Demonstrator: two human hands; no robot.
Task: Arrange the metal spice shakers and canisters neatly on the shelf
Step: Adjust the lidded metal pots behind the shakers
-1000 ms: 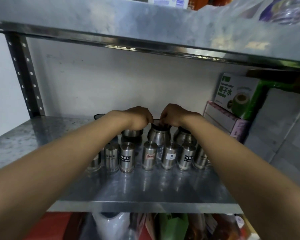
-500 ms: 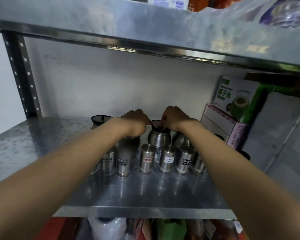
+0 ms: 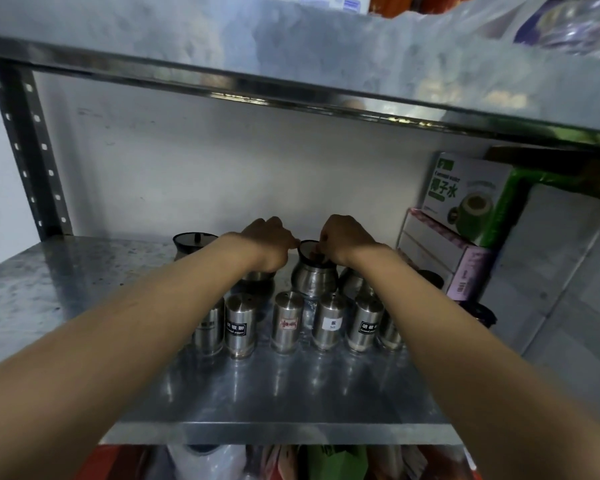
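A metal shelf (image 3: 66,289) is seen from the front, with a row of small metal spice shakers (image 3: 286,322) stood upright side by side across its middle, set back from the front edge. Labels are carried by several of them: black ones on the shaker (image 3: 238,325) left of centre and the one (image 3: 364,325) toward the right, a reddish one in the middle, a white one (image 3: 329,322) next to it. Behind this row, nearer the back edge, rounder canisters are lined up. The central canister (image 3: 312,277), dark-rimmed and pot-bellied, is gripped at its top by the right hand (image 3: 347,237), whose fingers are curled over the rim. The left hand (image 3: 271,242) is held curled over the top of a neighbouring canister (image 3: 257,277) to the left, most of which is hidden beneath the wrist; whether that canister is truly grasped cannot be told. A further dark-lidded canister (image 3: 194,242) is stood apart toward the left of the back row, and another canister (image 3: 352,282) is partly hidden behind the right forearm. At the right end of the shelf, a green and white carton (image 3: 465,195) is stacked on a pink and white box (image 3: 437,251). An upper shelf (image 3: 291,57) is seen overhead, supported by a perforated upright post (image 3: 28,150) at the left.
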